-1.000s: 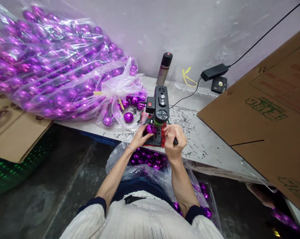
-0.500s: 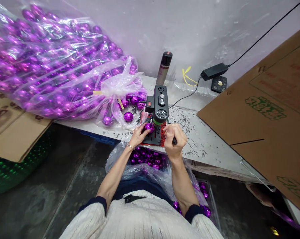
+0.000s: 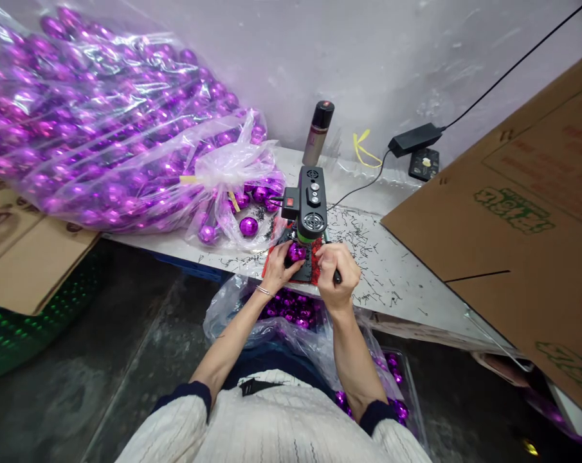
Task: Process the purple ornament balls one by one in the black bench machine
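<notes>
A shiny purple faceted ball [image 3: 297, 252] sits between the thumb and fingers of my left hand [image 3: 278, 268], right below the head of a small black bench press [image 3: 312, 198]. My right hand [image 3: 337, 273] is wrapped round the black-ended lever handle [image 3: 337, 277] at the press's right side. The press stands on a black base [image 3: 301, 273] over a red mat [image 3: 316, 262]. Just left of it, a loose purple ball [image 3: 248, 226] lies on the table. Under the table edge, an open plastic bag [image 3: 233, 321] holds several more purple balls.
A large clear bag [image 3: 127, 128] full of purple balls fills the left. Behind the press stands a spray can [image 3: 318, 133]. A power adapter [image 3: 415, 139] and its cord lie at the back. Black slivers litter the white table [image 3: 416, 289]. A cardboard box [image 3: 503, 218] stands at right.
My left hand has moved slightly right and toward me, bringing the purple ball under the press head. My right hand stays on the lever, shifted only slightly.
</notes>
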A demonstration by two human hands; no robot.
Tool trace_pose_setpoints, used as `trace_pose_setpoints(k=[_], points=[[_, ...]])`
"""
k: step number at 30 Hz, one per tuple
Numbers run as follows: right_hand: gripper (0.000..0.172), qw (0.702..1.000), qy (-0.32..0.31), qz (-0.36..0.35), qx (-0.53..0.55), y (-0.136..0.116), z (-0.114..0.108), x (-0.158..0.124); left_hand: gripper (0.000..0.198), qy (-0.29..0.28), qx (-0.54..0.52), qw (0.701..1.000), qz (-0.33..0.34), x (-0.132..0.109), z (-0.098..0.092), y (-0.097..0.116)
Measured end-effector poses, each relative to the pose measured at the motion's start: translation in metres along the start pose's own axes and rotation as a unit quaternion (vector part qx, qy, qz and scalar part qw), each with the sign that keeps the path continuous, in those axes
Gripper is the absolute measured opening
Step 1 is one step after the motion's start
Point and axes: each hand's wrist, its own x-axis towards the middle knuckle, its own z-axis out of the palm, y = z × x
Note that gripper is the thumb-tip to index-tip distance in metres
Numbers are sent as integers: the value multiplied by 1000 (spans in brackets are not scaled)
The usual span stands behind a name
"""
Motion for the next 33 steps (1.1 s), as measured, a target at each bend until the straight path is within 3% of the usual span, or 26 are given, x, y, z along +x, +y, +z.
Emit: trace_pose_setpoints(k=[10,18,33], points=[[24,1000,15,0,11,5,5,-17,66,-26,-4,1000,17,-9,4,-15],[22,999,41,-9,21,20,18,-46,62,-19,-2,999,39,-7,3,-13],[23,998,44,-29,16,34,23,-59,60,-19,-1,999,29,-9,3,-12]])
